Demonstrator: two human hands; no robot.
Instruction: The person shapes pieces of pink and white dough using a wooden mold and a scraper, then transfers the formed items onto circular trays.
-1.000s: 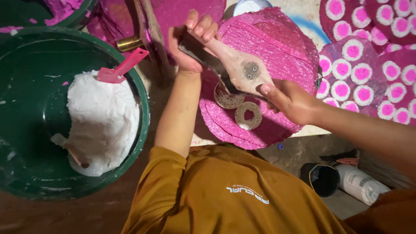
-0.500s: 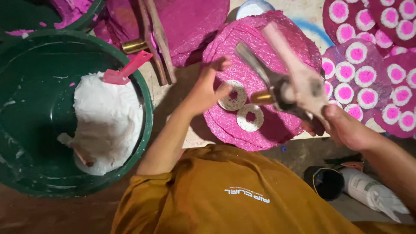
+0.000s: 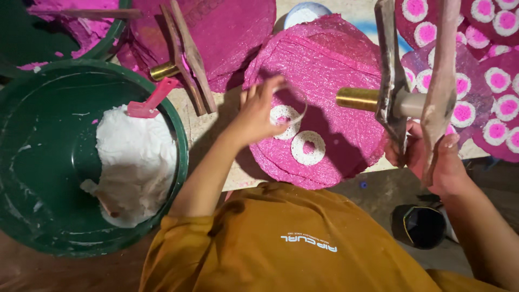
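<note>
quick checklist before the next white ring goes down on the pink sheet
1. Press tool gripped by right hand: ok.
2. Brass nozzle loaded: cannot tell.
3. Left hand out from under the nozzle: ok, beside it.
4. Left-hand fingers off the upper white ring: not ok, touching.
5. Bare room on the pink sheet: ok.
6. White paste left in the green basin: ok.

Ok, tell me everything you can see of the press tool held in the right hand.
The press tool has two long, worn wooden handles that run from the top edge down and draw together low. A short brass-coloured tube juts sideways from the joint, pointing left over the pink disc. Pale residue coats the wood. The right hand grips the lower handle ends, holding it off the table; nothing else touches it.
</note>
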